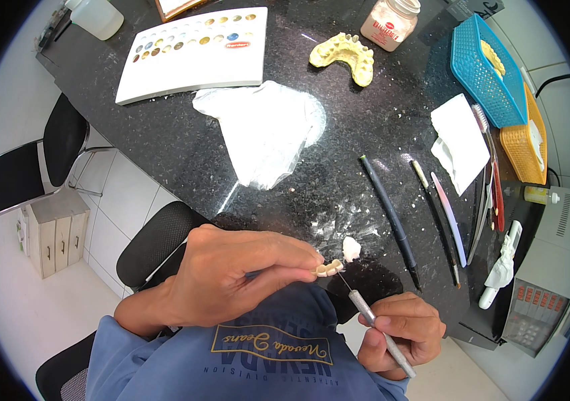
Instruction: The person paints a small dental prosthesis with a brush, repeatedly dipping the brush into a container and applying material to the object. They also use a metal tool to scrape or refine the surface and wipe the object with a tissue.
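Left hand (231,274): thumb and fingertips pinched together on the end of a small row of tooth-shaped pieces (329,269), ivory, held out in front of the shirt, near the table's close edge. Right hand (405,327): fingers and thumb clamped round the silver handle of a thin-pointed tool (363,307), angled up and leftward; fine tip reaches the tooth row, though whether it touches cannot be told.

Just beyond the tooth row, a white lump (351,249) on the dark speckled tabletop (358,144), white smears and crumbs around it. To the right, roughly side by side: dark slim tool (392,214), dark-handled brush (435,220), lilac tool (450,217). Past these, a folded white sheet (462,144), toothbrush (480,117) alongside its right edge.

Left of centre, crumpled pale sheeting (261,134), its far edge against a white panel (194,57) bearing rows of coloured ovals. Farther out, a yellow dental arch model (338,48), near it a jar (392,23) with pinkish contents. Right edge: blue basket (492,100) with another yellowish model (492,59) inside, orange basket (524,157) beside it, grey device (539,294) lower down. Far left, off the table: black chair (21,174), pale drawer unit (57,230) on the floor
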A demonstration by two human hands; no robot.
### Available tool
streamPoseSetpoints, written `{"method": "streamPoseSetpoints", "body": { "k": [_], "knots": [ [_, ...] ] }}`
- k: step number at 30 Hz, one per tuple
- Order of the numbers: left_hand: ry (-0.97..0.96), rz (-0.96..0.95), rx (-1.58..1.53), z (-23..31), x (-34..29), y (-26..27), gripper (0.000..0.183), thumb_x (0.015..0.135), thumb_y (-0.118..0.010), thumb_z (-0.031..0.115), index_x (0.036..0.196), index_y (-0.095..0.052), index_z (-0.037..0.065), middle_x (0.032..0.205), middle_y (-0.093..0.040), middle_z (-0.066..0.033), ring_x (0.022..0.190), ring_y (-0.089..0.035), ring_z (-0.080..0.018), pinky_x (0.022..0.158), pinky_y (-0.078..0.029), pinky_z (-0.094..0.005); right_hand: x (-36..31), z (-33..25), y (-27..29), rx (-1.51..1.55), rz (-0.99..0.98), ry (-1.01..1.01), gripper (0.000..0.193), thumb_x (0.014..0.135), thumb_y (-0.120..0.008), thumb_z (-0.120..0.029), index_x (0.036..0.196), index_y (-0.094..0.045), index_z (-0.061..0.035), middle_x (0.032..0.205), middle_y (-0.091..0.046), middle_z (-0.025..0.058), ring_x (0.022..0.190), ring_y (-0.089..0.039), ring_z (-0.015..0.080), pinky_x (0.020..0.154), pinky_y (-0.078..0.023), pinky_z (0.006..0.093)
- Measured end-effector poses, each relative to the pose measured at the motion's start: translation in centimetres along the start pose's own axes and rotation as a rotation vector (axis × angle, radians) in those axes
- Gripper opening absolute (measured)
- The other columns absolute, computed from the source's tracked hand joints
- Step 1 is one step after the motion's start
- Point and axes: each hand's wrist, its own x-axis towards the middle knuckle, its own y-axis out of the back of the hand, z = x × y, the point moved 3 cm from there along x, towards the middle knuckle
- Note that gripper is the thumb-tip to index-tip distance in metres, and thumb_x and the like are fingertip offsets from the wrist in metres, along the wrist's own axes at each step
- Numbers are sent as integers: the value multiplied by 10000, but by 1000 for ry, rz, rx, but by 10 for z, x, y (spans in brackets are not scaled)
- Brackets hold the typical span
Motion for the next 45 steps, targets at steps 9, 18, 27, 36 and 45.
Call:
{"method": "streamPoseSetpoints", "body": {
  "k": [9,18,27,36,45],
  "knots": [
    [-1,-1,10,1,0,0,51,782,-721,-3,830,-702,2,843,-723,-159,783,-729,-232,640,-597,-261,1,0,1,6,-28,3,246,683,-763,-14,855,-587,-25,674,-636,106,542,-645,195,481,-541,273],
    [3,-2,-4,-1,-1,0,42,791,-717,-4,825,-695,-12,856,-720,-169,788,-728,-237,637,-596,-260,-9,6,8,187,81,37,262,696,-747,-4,900,-583,-3,741,-630,122,553,-647,206,507,-540,287],
    [304,204,-554,0,-13,-10,44,859,-640,-53,896,-625,-72,967,-682,-259,885,-705,-297,721,-611,-321,-7,4,2,81,205,100,261,727,-729,-9,934,-572,5,739,-631,134,566,-651,206,511,-533,289],
    [371,135,-597,0,-15,-10,84,912,-591,-22,986,-611,-55,1095,-661,-222,1017,-663,-242,843,-564,-293,-11,-2,5,-50,79,178,326,651,-794,-27,922,-614,-33,749,-640,96,549,-630,205,462,-498,272],
    [511,141,-1028,2,-17,-16,101,968,-550,110,978,-522,14,1277,-531,-295,1150,-593,-317,934,-536,-376,-10,-2,-12,-171,55,316,311,601,-769,-60,905,-711,-36,771,-652,113,527,-613,175,412,-440,221]
  ]
}}
